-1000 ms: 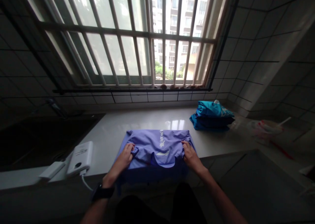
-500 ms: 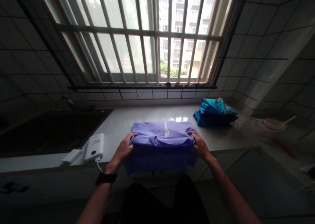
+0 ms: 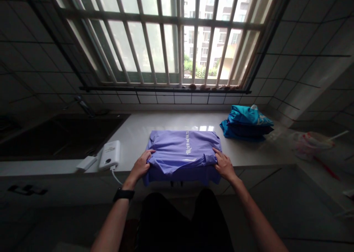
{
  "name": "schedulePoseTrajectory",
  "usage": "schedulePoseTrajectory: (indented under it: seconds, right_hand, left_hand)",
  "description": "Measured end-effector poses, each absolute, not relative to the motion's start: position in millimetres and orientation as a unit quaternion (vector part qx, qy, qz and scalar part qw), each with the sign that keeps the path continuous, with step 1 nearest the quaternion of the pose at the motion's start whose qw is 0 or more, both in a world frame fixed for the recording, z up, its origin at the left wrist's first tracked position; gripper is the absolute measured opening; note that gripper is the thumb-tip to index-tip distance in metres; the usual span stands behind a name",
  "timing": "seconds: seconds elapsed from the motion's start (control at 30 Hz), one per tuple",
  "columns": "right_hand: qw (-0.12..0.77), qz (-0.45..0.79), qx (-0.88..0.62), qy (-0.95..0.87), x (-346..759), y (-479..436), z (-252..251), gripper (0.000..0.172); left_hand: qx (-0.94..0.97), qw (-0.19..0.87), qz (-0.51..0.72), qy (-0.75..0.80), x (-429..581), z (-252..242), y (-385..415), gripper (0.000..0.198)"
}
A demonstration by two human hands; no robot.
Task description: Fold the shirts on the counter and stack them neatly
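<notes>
A purple T-shirt (image 3: 171,145) with white printed characters lies across the white counter, and its near part hangs over the front edge. My left hand (image 3: 142,164) is closed on the shirt's left side, thumb and fingers pinching the cloth near the counter edge. On the opposite side my right hand (image 3: 224,164) grips the fabric the same way. Between the hands the cloth is bunched into loose creases. A dark band is around my left wrist.
Folded blue clothes (image 3: 247,123) are stacked at the back right. A white power bank (image 3: 110,154) with a cable and a small white box (image 3: 86,163) lie left, beside the dark sink (image 3: 55,137). A plastic bag (image 3: 309,143) sits far right. A barred window is ahead.
The shirt's bunched near part has come toward me, so more of its printed face lies flat on the counter. Both hands keep their hold. The camera view has tilted down slightly.
</notes>
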State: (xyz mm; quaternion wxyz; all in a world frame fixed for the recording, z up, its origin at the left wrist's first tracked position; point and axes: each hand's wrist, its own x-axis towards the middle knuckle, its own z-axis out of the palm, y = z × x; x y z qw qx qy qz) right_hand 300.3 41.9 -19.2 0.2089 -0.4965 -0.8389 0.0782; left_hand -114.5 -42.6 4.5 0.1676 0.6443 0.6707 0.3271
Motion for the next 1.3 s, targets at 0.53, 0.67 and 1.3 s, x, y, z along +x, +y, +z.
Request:
schedulePoseTrajectory:
  seconds: [0.53, 0.67, 1.3]
  right_hand:
    - [0.223, 0.059, -0.503, -0.833, 297.1, 39.2, -23.5, 0.025]
    - [0.23, 0.058, -0.506, -0.829, 295.1, 37.4, -20.8, 0.021]
    - [0.227, 0.09, -0.485, -0.84, 302.8, 34.3, -11.3, 0.031]
  left_hand:
    - [0.644, 0.169, 0.322, 0.673, -114.7, 5.5, -42.8, 0.017]
    - [0.609, 0.191, 0.343, 0.689, -113.5, 4.6, -45.3, 0.034]
    - [0.668, 0.148, 0.336, 0.647, -113.0, 0.1, -46.6, 0.041]
